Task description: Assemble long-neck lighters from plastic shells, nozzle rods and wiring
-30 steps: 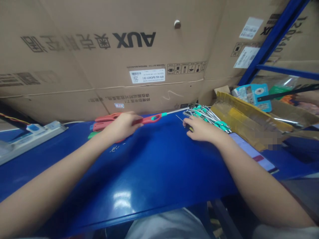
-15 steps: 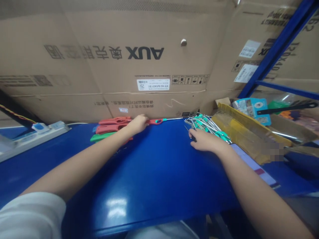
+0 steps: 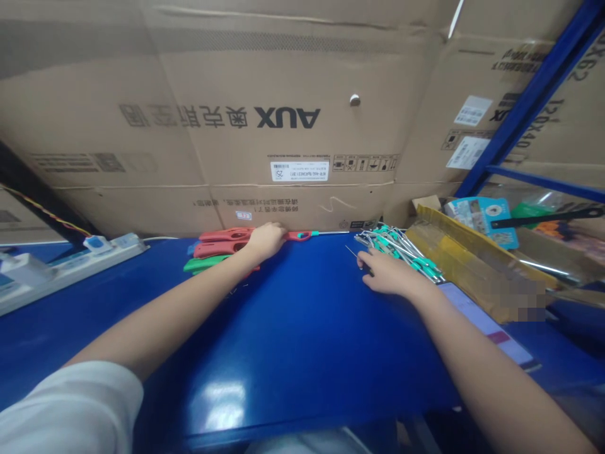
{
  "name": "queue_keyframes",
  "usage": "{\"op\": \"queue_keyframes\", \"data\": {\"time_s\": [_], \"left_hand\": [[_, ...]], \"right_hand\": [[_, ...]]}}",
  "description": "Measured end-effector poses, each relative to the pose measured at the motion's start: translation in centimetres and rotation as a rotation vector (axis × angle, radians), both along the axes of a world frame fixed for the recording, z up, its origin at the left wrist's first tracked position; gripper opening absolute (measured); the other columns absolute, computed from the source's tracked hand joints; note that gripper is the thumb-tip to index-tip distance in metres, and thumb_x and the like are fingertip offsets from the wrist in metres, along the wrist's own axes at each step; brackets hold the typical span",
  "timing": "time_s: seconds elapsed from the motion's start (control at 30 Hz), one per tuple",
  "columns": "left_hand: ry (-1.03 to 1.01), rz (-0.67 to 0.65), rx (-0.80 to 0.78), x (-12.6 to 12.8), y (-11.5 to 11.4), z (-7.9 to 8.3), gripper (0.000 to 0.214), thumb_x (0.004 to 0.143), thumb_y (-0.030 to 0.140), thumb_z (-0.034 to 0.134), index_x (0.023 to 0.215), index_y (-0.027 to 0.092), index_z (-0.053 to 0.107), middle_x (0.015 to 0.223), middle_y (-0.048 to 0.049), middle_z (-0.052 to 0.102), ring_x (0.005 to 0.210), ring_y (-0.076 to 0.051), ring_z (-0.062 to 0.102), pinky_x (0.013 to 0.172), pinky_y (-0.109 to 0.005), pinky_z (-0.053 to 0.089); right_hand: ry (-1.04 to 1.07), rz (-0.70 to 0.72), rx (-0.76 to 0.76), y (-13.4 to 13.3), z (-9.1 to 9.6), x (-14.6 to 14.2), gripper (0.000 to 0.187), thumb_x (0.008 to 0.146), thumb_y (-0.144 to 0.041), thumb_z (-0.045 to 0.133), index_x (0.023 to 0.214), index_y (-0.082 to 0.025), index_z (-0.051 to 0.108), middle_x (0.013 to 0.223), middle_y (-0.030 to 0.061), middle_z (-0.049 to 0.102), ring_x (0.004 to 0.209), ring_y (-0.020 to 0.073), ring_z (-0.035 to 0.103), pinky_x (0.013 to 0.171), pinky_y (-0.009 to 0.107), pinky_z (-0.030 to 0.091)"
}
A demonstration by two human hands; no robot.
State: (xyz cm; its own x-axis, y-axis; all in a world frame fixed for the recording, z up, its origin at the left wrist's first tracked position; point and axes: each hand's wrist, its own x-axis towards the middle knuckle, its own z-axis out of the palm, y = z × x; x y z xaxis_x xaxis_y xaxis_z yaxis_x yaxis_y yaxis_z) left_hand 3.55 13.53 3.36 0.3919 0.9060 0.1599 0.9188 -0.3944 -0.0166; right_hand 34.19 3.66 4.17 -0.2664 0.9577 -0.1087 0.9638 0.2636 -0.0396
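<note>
My left hand (image 3: pixel 265 243) is closed around a red long-nosed lighter (image 3: pixel 299 236) at the back of the blue table. Its teal collar and thin metal tube point right. Beside that hand lie several lighter bodies without visible tubes, red ones (image 3: pixel 215 248) and a green one (image 3: pixel 203 263), partly covered by my forearm. My right hand (image 3: pixel 385 270) is closed on a small tool with a thin metal shaft (image 3: pixel 350 251) and a dark handle mostly hidden in the fingers. Just behind it is a heap of metal lighter tubes with teal ends (image 3: pixel 401 249).
A large cardboard sheet (image 3: pixel 227 57) stands along the back. At left is a white power strip (image 3: pixel 70 268). A phone (image 3: pixel 486 321) lies beside a taped cardboard box (image 3: pixel 454 258) at right. A blue metal frame (image 3: pixel 524 104) rises behind the box.
The camera view has tilted and shifted slightly, so everything sits a little lower and mostly further right. Both hands keep their holds, and the thin shaft shows more clearly at my right fingers.
</note>
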Motion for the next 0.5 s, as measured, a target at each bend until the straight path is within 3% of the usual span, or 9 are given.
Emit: {"op": "queue_keyframes", "data": {"time_s": [0.23,0.37,0.5], "left_hand": [[0.004,0.051,0.039,0.4,-0.6,0.6,0.034,0.097,0.035,0.061,0.126,0.017,0.060,0.126,-0.0109,0.062,0.108,-0.024,0.064,0.091,-0.044,0.056],[-0.023,0.041,0.119,0.0,-2.0,1.3,0.017,0.094,0.028,0.057,0.099,0.019,0.070,0.107,-0.0107,0.069,0.110,-0.028,0.064,0.085,-0.034,0.053],[-0.072,0.073,0.190,-2.3,-3.8,2.5,0.017,0.090,0.029,0.056,0.088,0.021,0.070,0.099,-0.0072,0.072,0.100,-0.027,0.066,0.072,-0.031,0.050]], "right_hand": [[-0.013,-0.004,0.031,0.2,-0.4,0.0,0.020,0.083,-0.021,0.050,0.102,-0.019,0.054,0.113,0.0113,0.055,0.075,0.0184,0.058,0.063,0.030,0.033],[-0.025,0.007,0.051,0.1,-0.6,-0.4,0.020,0.082,-0.020,0.050,0.102,-0.020,0.055,0.114,0.0117,0.053,0.078,0.0200,0.059,0.063,0.031,0.033],[-0.042,-0.007,0.073,0.2,-0.8,-0.8,0.020,0.081,-0.018,0.051,0.100,-0.019,0.057,0.113,0.0130,0.054,0.082,0.0225,0.060,0.064,0.031,0.035]]}}
